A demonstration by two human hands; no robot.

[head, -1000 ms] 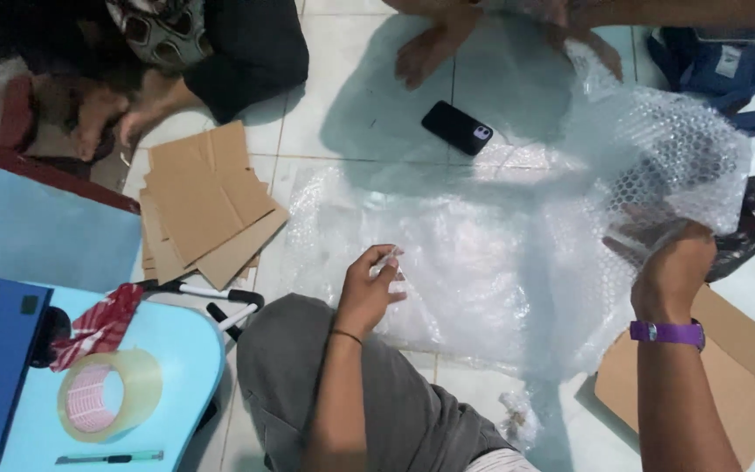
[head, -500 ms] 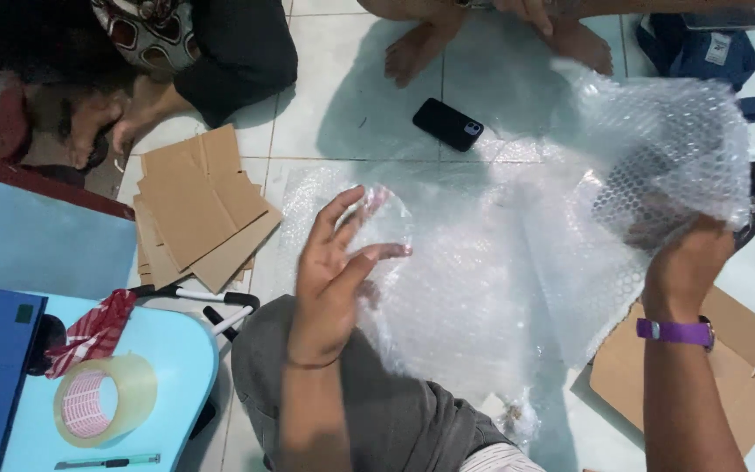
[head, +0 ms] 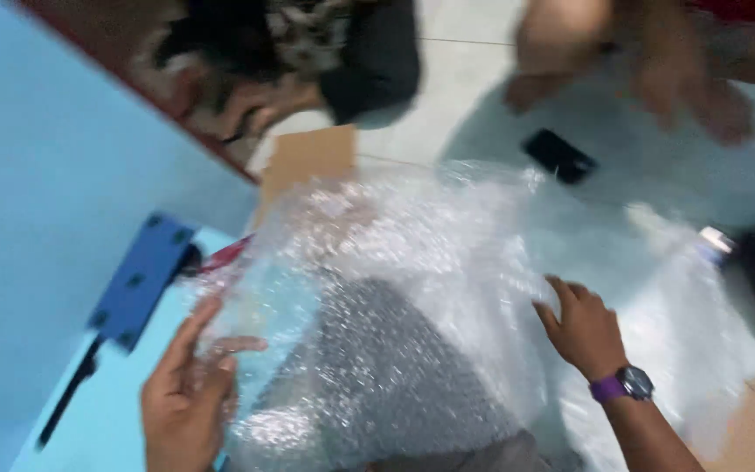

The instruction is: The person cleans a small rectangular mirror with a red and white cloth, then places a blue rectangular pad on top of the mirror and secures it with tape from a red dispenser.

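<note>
A large clear bubble wrap sheet [head: 412, 288] is spread over my lap and the tiled floor. My left hand [head: 187, 393] grips the sheet's left edge at the lower left, fingers pinched on the plastic. My right hand [head: 583, 328], with a purple wristwatch [head: 624, 385] on the wrist, rests palm-down on the sheet at the right, fingers spread. My grey trouser leg [head: 395, 385] shows through the wrap. The view is blurred by motion.
A blue block-shaped object [head: 141, 280] sits on a light blue surface [head: 98, 411] at the left. Cardboard pieces [head: 308, 157] lie beyond the wrap. A black phone [head: 558, 156] lies on the floor tiles. Other people's legs and feet [head: 622, 61] are at the top.
The bubble wrap has been pulled left across my lap. My left hand moved down and left with its edge; my right hand let go of the raised wrap and dropped flat onto it.
</note>
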